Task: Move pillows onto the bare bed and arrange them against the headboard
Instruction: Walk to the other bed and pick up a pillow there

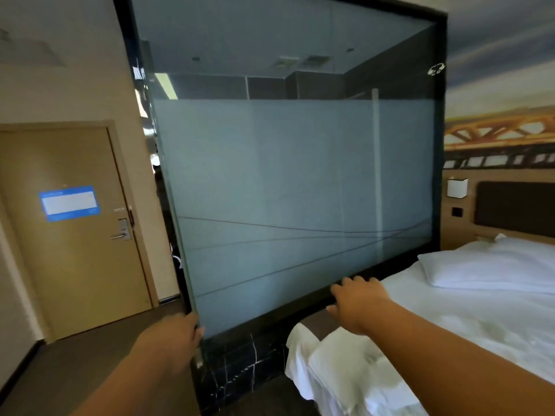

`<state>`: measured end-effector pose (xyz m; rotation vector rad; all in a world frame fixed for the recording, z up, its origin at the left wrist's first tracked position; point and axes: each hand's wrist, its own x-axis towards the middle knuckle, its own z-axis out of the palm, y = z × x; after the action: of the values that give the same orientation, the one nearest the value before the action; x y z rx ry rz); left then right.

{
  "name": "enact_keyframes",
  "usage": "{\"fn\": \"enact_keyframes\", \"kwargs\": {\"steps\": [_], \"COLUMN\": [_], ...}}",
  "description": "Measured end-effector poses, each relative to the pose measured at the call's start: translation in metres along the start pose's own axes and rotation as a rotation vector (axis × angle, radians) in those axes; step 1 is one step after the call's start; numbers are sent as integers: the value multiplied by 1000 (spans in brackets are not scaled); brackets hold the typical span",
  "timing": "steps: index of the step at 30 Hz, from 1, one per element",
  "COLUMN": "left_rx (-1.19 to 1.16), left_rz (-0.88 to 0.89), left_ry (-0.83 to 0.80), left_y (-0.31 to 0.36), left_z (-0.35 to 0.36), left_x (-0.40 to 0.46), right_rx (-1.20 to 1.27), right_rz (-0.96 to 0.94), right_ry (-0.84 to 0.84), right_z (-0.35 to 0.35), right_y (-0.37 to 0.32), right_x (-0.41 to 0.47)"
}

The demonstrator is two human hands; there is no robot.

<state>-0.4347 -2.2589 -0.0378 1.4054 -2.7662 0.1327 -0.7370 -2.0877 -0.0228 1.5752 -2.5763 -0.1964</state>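
Right hand [359, 301], fingers spread and holding nothing, reaches over the white-sheeted bed [468, 325]; left hand [183, 328], grasp indeterminate, meets the frosted glass partition [285, 190]. One white rectangular pillow [492, 270] lies beyond the right hand, near the dark padded headboard [516, 205].

Lighting: moderate, even indoor light with a warm cast on walls and door [75, 229]; no lamp is in view, so the source cannot be fixed, though it may lie behind the camera.
Brightest area: white bedding [480, 310] at right, close to washed out, folds faint.
Glare: glass partition [285, 175] carries pale reflections along its left edge and a milky sheen over the frosted band; upper clear band dark.
Shadows: soft, weak, mostly under the partition's black base.
Blur: left hand [177, 334] and right hand [357, 304] soft-edged; blue notice on the door unreadable.
Distortion: wide-angle; partition frame and door lean and bow toward the picture edges.
Sharpness: low overall, compression smear.
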Motion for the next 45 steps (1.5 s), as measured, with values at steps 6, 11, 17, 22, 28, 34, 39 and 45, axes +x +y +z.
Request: {"fn": "enact_keyframes", "kwargs": {"steps": [6,11,17,22,28,34,39,45], "left_rx": [22,-5,32,59,227,283,192,14], "left_rz": [92,186,325,389,472,584,761,1090], "left_ry": [44,70,58,52,143,336,254,281], "left_y": [-70,-86,-65,-65,-94,-115,-62,16], "left_z": [65,106,137,161,166,165,186,212], "left_x": [182,327,448,556,701,835,926,1036], "right_rx": [-88,-70,-47,-17,112,230,205,131], "right_rz": [181,273,357,415,489,571,631,856], "right_ry": [-35,-67,-84,-140,-135,-152,-166,-139], "right_z": [32,29,55,90,118,145,156,161], "right_y": [6,-11,-20,-14,24,44,57,80], "right_x": [125,227,322,422,574,696,777,814]}}
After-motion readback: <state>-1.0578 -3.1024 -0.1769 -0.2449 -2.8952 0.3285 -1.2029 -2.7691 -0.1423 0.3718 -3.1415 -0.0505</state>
